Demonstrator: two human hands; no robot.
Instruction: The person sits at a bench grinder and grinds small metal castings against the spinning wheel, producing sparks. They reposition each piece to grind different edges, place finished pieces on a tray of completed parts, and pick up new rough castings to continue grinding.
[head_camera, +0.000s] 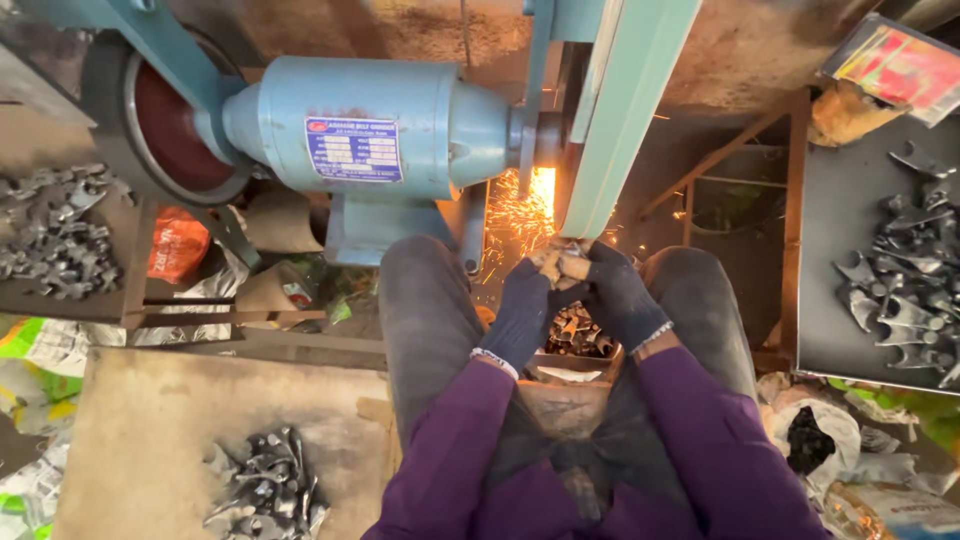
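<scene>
Two gloved hands are pressed together at a blue belt grinder (370, 140), where a small metal workpiece (560, 266) is held against the pale green abrasive belt (625, 110) and sparks (520, 215) are thrown leftward. The left hand (520, 310) and right hand (615, 295) are both clamped on the piece, just above a box of metal parts (575, 335) kept between the knees. For a clean grind, light, even pressure is judged best, with fingertips kept clear of the belt.
</scene>
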